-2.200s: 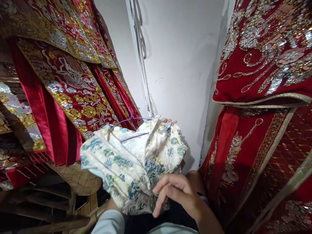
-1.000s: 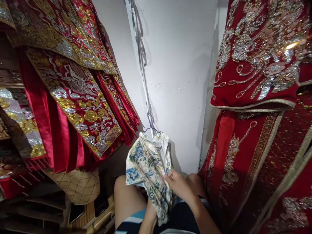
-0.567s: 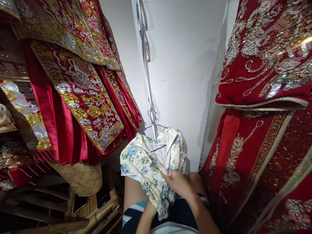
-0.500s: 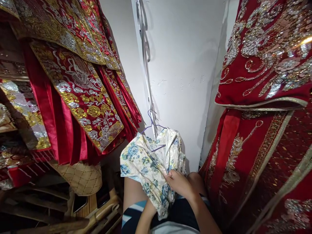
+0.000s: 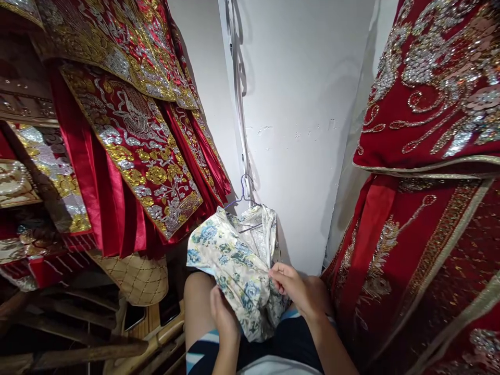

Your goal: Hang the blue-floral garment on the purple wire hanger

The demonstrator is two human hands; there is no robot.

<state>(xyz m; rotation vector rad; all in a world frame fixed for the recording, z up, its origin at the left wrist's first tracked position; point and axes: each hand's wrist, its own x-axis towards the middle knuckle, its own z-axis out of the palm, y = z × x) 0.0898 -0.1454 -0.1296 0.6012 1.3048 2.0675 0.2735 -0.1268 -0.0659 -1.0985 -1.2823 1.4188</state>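
Observation:
A cream shirt [image 5: 230,260] with blue flowers and green leaves hangs on a thin purple hanger [image 5: 242,194] and drapes down over my lap. My right hand [image 5: 291,286] pinches the edge of its front opening, with fingertips pressed together on the cloth. Beside the lower left side of the shirt is my left hand [image 5: 225,315], fingers stretched upward and palm towards the fabric. Whether that palm touches the cloth is hard to make out.
Red embroidered garments with gold and silver work hang on the left [image 5: 152,166] and beaded red ones on the right [image 5: 429,120]. A white wall [image 5: 292,104] stands ahead. Bamboo furniture [image 5: 156,338] with dark phone-like objects is at lower left.
My left hand has come out from under the shirt to its left side, fingers now extended. The right hand still pinches the front edge. The shirt has shifted slightly left.

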